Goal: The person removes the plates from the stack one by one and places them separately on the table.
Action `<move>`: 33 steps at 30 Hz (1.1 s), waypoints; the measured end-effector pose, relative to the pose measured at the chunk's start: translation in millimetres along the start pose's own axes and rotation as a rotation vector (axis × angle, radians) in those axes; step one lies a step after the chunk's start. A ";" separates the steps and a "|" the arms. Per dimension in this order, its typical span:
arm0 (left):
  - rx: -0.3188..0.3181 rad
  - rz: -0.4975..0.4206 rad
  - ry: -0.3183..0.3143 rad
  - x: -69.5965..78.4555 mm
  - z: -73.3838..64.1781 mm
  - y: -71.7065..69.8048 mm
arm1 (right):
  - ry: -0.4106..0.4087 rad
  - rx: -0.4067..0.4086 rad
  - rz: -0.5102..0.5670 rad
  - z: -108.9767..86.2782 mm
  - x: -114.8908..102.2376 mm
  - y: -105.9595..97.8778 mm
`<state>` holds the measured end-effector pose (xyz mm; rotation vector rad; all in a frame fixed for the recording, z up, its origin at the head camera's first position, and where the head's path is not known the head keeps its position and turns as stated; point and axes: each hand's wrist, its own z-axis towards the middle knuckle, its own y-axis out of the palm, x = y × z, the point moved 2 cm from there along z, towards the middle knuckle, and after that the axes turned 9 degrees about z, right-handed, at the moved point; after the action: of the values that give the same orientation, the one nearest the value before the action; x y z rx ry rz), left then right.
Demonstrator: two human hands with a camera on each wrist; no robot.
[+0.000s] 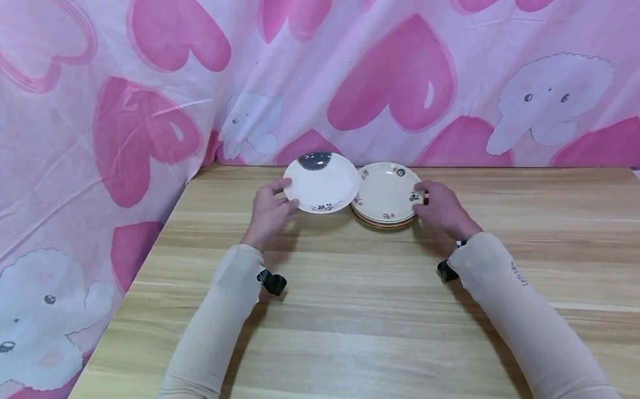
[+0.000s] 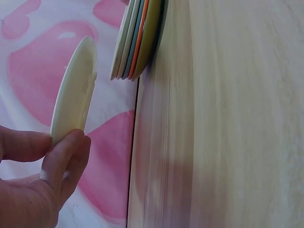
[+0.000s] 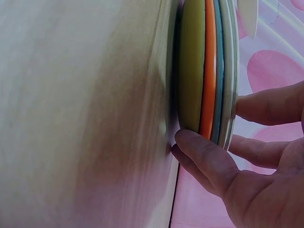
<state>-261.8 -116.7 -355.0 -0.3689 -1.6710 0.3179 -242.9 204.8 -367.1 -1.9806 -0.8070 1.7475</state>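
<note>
My left hand [image 1: 269, 214] pinches the near-left rim of a white plate [image 1: 321, 183] between thumb and fingers. This plate has a dark patch at its far edge and a small dark print at the near one. It is held raised above the table, its right edge beside a stack of plates [image 1: 386, 192]. Around the right side of that stack, my right hand [image 1: 444, 209] has its thumb at the top rim and fingers against the lower edge. Cream plates with small printed motifs top the stack; teal, orange and olive-yellow edges [image 3: 191, 71] show beneath in the right wrist view.
The stack stands near the back edge of a light wood-grain table [image 1: 357, 325]. Behind it and along the left hangs a pink cloth [image 1: 297, 98] with hearts and white cartoon animals. Each wrist carries a small black camera [image 1: 273, 282] below the sleeve cuff.
</note>
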 end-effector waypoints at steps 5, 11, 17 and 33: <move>0.010 0.005 -0.017 -1.0 1.2 -3.5 | 0.005 -0.004 0.002 0.4 0.2 -0.2; 0.020 0.002 -0.025 -4.0 2.8 -5.2 | 0.011 -0.003 0.001 0.9 -0.4 0.1; 0.021 0.004 -0.032 -5.6 2.6 -4.8 | 0.013 -0.004 0.014 0.2 -0.4 0.8; 0.042 0.011 -0.053 -12.5 2.8 -7.8 | 0.008 -0.010 0.024 -1.3 0.2 -0.1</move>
<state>-263.6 -129.0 -363.4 -0.3406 -1.7122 0.3732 -241.6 205.1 -367.0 -2.0105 -0.7942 1.7516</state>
